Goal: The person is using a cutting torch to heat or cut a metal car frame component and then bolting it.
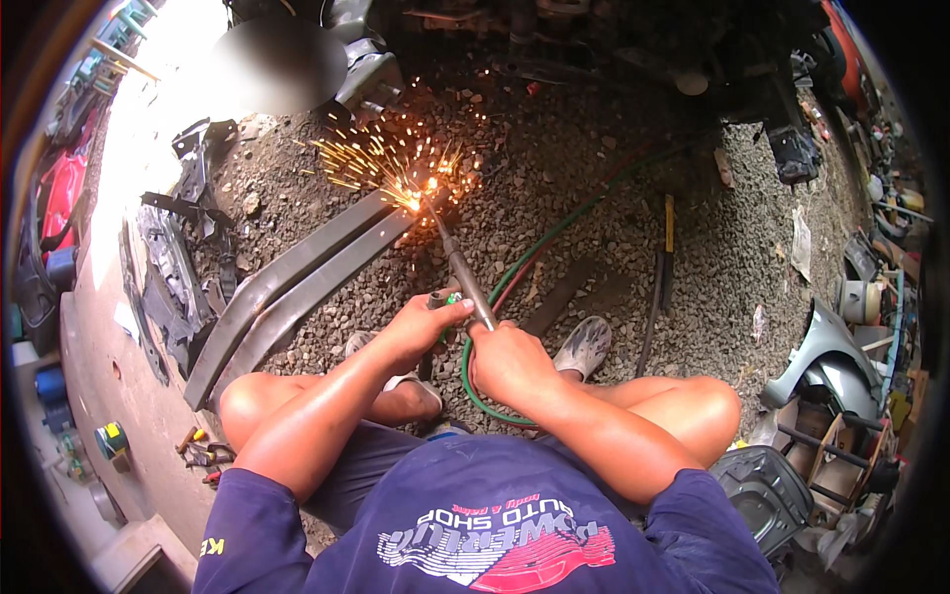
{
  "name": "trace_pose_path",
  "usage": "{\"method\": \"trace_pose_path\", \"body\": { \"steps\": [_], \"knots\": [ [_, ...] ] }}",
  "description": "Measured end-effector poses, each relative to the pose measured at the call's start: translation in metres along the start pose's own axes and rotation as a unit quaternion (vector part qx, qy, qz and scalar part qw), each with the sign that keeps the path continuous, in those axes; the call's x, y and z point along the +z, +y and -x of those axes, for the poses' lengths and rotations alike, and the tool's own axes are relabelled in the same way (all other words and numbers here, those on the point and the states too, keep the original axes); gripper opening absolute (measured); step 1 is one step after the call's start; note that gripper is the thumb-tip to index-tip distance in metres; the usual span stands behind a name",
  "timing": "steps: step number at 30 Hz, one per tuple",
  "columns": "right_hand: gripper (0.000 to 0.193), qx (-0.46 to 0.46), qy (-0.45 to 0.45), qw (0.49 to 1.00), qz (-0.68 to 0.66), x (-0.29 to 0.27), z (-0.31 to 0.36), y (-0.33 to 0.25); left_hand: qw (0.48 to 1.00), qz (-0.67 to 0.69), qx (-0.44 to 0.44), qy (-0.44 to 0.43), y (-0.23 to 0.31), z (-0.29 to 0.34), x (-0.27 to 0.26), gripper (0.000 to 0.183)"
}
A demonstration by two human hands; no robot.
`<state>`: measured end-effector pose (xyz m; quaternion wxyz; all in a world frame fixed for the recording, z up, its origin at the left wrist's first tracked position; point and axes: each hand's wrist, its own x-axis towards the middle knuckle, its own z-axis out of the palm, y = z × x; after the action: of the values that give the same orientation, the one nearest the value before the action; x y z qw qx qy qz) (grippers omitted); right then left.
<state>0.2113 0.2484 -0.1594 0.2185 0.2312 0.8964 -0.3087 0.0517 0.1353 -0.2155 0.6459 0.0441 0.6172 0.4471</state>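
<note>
Head view: we find the torch [463,272] above the gravel [584,148], between the seated person's knees and the far ends of two grey metal bars [292,262], its tip amid bright sparks [401,183]. We note the right hand [510,364] with fingers curled around the torch's near end, a green hose [534,252] beside it. We observe the left hand [414,329] with its thumb at the torch's side; its other fingers are mostly hidden, and their closure we cannot determine.
</note>
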Motion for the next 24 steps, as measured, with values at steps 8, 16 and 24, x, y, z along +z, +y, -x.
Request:
{"method": "trace_pose_path", "body": {
  "steps": [8,16,24],
  "knots": [
    [0.025,0.003,-0.004,1.000,0.002,0.0011,-0.0013,0.0002,1.000,-0.008,-0.008,0.005,0.0046,0.0029,0.0022,0.062],
    [0.026,0.001,-0.011,1.000,0.004,0.0011,-0.0011,0.0007,1.000,-0.004,-0.001,0.001,0.0044,0.0051,0.0019,0.060],
    [0.025,-0.001,-0.010,1.000,0.007,-0.0005,0.0004,-0.0006,1.000,-0.006,-0.013,-0.011,-0.0008,0.0008,-0.0035,0.058]
  ]
}}
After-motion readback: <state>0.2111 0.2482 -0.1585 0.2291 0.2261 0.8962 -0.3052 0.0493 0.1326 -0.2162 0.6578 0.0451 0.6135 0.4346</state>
